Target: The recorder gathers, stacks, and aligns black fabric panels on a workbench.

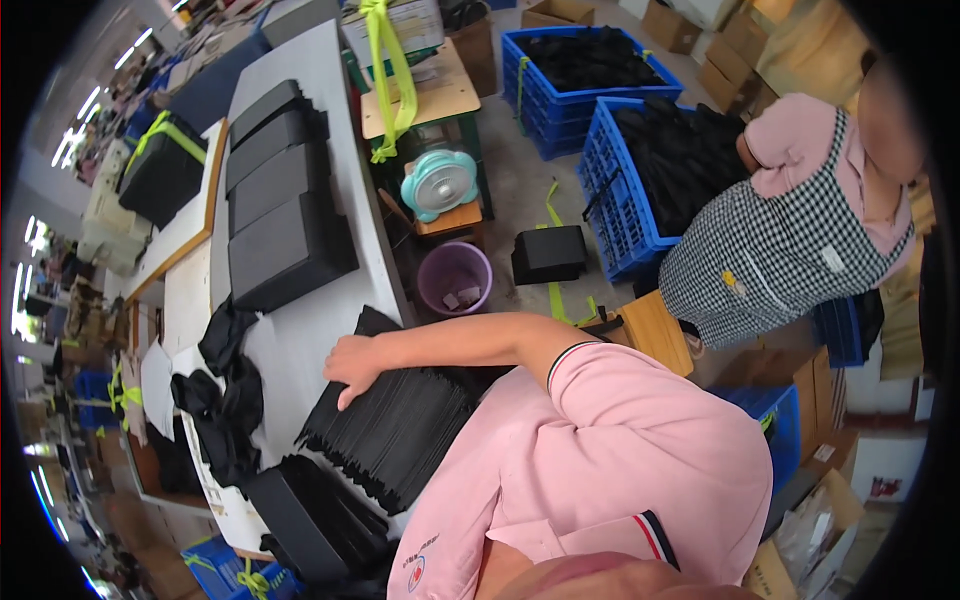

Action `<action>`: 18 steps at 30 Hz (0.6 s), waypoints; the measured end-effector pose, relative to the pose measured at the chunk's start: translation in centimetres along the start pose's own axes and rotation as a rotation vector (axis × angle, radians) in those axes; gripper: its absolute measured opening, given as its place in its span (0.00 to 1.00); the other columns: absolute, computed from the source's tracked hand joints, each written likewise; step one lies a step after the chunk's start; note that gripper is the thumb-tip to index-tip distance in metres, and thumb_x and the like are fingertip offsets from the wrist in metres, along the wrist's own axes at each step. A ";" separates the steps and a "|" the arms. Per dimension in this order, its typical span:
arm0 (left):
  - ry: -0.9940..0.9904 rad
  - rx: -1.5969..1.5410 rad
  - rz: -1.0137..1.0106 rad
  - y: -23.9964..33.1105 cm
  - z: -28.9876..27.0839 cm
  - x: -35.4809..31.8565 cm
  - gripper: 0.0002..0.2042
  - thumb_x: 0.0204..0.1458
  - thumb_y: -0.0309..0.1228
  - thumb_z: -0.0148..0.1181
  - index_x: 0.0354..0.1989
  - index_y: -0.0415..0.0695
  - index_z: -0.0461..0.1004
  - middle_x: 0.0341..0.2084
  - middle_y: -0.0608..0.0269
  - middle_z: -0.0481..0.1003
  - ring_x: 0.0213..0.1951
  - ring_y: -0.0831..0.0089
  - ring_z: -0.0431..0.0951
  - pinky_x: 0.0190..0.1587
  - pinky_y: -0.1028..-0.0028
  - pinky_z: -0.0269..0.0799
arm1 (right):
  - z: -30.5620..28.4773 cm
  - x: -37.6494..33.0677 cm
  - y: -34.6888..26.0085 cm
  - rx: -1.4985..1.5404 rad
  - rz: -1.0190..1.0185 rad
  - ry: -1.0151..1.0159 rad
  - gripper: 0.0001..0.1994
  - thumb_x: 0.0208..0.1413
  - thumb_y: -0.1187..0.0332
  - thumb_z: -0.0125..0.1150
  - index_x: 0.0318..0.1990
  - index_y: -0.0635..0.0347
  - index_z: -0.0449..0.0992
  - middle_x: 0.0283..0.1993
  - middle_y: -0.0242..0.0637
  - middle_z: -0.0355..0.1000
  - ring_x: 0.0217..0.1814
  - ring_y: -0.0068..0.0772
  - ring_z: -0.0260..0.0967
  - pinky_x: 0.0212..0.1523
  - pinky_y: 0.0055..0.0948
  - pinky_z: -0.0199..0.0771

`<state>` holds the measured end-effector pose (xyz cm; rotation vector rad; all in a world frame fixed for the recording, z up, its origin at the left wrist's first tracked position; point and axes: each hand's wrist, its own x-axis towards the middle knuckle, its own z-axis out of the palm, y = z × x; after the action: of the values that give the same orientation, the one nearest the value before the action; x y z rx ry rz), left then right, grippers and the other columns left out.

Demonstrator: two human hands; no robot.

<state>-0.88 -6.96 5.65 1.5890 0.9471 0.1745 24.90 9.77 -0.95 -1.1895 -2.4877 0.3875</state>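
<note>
Resting flat with fingers spread, the right hand (352, 366) presses on a fanned stack of thin black sheets (395, 425) at the lower middle of the frame, on the white table (300, 340). The left hand is out of view. The sheets look light, flexible and prone to sliding over one another, so a grip across the stack's edge, thumb over and fingers under, seems soundest. Too many to count. Toward the upper left lie four black boxes (285, 195) in a row; a heap of black cloth (225, 400) sits at left.
</note>
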 end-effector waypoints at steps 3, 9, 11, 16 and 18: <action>-0.043 -0.038 -0.023 2.8 -1.0 -1.7 0.17 0.64 0.32 0.58 0.54 0.32 0.77 0.46 0.49 0.82 0.46 0.67 0.82 0.51 0.66 0.78 | 0.7 -0.4 -0.6 0.058 0.009 0.069 0.37 0.57 0.30 0.54 0.36 0.65 0.77 0.36 0.49 0.76 0.42 0.56 0.76 0.43 0.49 0.75; -0.116 -0.116 -0.035 7.3 -2.7 -2.4 0.17 0.64 0.33 0.58 0.53 0.32 0.79 0.48 0.50 0.82 0.46 0.67 0.82 0.52 0.66 0.77 | 1.3 -0.3 -0.7 0.014 0.069 0.049 0.37 0.57 0.30 0.54 0.36 0.66 0.77 0.36 0.49 0.76 0.43 0.56 0.76 0.44 0.50 0.74; -0.159 -0.137 -0.037 8.1 -3.0 -1.5 0.17 0.64 0.33 0.57 0.52 0.32 0.79 0.48 0.51 0.82 0.46 0.67 0.82 0.53 0.66 0.77 | 1.4 -0.6 -0.3 0.026 0.053 0.039 0.38 0.57 0.30 0.54 0.36 0.66 0.77 0.37 0.49 0.77 0.43 0.56 0.76 0.44 0.50 0.74; 0.230 -0.034 0.337 9.1 -4.3 4.4 0.21 0.71 0.33 0.48 0.64 0.29 0.71 0.58 0.45 0.76 0.59 0.60 0.77 0.64 0.64 0.68 | 1.3 0.4 -2.3 0.021 0.084 0.020 0.33 0.52 0.35 0.62 0.35 0.65 0.80 0.36 0.48 0.77 0.44 0.54 0.77 0.48 0.48 0.73; 0.560 0.425 0.521 5.9 -5.1 11.3 0.25 0.73 0.41 0.44 0.64 0.28 0.70 0.60 0.45 0.75 0.60 0.56 0.76 0.65 0.64 0.65 | 1.0 -0.7 -2.7 0.050 0.127 0.091 0.29 0.52 0.40 0.64 0.35 0.64 0.80 0.36 0.47 0.77 0.45 0.52 0.76 0.53 0.49 0.70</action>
<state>6.25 4.55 7.86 2.2249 1.0090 0.8636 22.99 7.51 -0.95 -1.3186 -2.3194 0.4167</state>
